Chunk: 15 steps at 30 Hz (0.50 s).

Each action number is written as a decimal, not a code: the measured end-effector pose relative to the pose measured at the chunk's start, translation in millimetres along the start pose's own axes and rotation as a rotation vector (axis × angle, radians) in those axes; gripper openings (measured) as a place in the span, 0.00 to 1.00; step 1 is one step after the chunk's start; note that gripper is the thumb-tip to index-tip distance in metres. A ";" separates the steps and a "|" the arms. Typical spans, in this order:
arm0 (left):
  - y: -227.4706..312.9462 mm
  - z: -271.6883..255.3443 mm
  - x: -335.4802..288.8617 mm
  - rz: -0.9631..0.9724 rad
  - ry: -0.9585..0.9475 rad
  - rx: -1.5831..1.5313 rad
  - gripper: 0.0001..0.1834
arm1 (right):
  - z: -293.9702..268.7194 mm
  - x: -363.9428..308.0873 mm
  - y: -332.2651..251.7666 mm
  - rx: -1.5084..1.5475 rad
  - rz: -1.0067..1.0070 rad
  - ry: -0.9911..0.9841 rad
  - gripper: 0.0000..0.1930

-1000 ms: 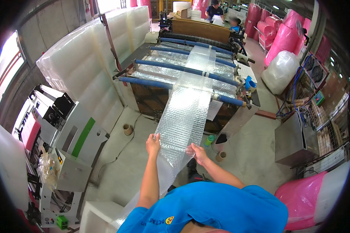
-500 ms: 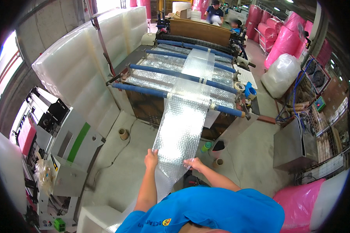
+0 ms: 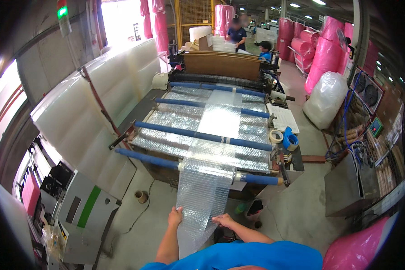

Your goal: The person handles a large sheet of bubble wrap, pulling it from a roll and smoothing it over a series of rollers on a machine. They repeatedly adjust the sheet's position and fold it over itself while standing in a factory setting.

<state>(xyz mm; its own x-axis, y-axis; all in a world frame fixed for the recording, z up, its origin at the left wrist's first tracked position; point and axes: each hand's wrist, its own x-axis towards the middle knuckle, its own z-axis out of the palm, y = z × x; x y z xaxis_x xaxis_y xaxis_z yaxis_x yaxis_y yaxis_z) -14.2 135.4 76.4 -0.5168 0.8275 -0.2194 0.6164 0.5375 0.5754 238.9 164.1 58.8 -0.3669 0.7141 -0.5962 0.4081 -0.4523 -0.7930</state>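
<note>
A clear strip of bubble wrap (image 3: 201,194) comes off the machine over its front blue roller (image 3: 148,158) and slopes down toward me. At the strip's left edge, my left hand (image 3: 175,217) is closed, thumb up, pinching the film. My right hand (image 3: 223,221) grips the right edge at about the same height. Between the hands the strip hangs fairly flat, and below them it passes down out of view beside my blue shirt (image 3: 252,256). Farther back, the strip lies over more blue rollers (image 3: 166,128), above wider silvery bubble film (image 3: 159,140).
Tape rolls (image 3: 276,136) and a blue tape dispenser (image 3: 290,140) sit at the machine's right corner. Tall wrapped white stacks (image 3: 94,94) line the left, near a grey machine (image 3: 87,211). A cardboard core (image 3: 141,196) and cable lie on the floor. Two people (image 3: 236,35) are at the back.
The view has tilted up, so the machine and rollers sit lower in the picture and more of the background shows. Both hands keep hold of the bubble wrap's edges.
</note>
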 end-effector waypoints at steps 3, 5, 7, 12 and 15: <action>22.4 7.7 29.2 0.004 0.006 -0.080 0.23 | -22.4 16.5 -17.3 0.018 -0.053 0.060 0.16; 54.2 -3.9 35.3 0.028 0.030 -0.096 0.22 | -36.7 25.4 -31.2 0.035 -0.104 0.091 0.17; 75.4 -10.6 44.7 0.064 0.087 -0.147 0.21 | -47.2 30.7 -46.0 0.060 -0.173 0.095 0.18; 108.7 -27.6 57.3 0.184 0.231 -0.396 0.19 | -69.9 39.4 -77.8 0.169 -0.247 0.048 0.19; 102.8 -28.5 55.6 0.174 0.205 -0.467 0.21 | -69.4 35.1 -84.7 0.285 -0.282 0.031 0.18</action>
<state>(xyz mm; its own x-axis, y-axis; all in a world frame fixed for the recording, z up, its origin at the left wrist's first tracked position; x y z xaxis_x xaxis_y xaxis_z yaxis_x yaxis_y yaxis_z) 3.5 232.0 145.8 -0.5648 0.8242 0.0413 0.3969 0.2275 0.8892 249.4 264.5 113.7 -0.4044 0.8452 -0.3494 0.0448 -0.3633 -0.9306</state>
